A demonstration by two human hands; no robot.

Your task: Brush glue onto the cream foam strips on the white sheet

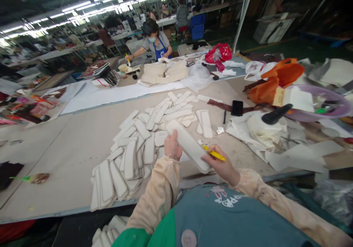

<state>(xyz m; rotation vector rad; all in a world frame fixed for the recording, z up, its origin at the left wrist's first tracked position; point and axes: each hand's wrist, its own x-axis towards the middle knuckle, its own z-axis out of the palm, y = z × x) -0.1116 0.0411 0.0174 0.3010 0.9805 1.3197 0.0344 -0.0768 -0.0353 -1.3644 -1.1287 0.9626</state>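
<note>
A long off-white padded strip with rounded ends (190, 144) is held aslant above the table's front edge. My left hand (173, 146) is closed on its upper left part, thumb on top. My right hand (223, 166) is closed on a small yellow-handled tool (216, 155), whose short tip lies by the strip's right edge; its exact kind is unclear. The right fingers also meet the strip's lower end. Left of my hands spreads a loose heap of similar strips (129, 158), several of them overlapping. Two more strips (206, 123) lie just beyond the held one.
A black phone (237, 108) and a black stick-like item (224, 117) lie to the right. Beyond them are a white container with a black nozzle (264, 125), an orange bag (275, 81) and a purple basin (335, 110). Across the table a masked person (158, 42) works beside stacked pads (154, 70).
</note>
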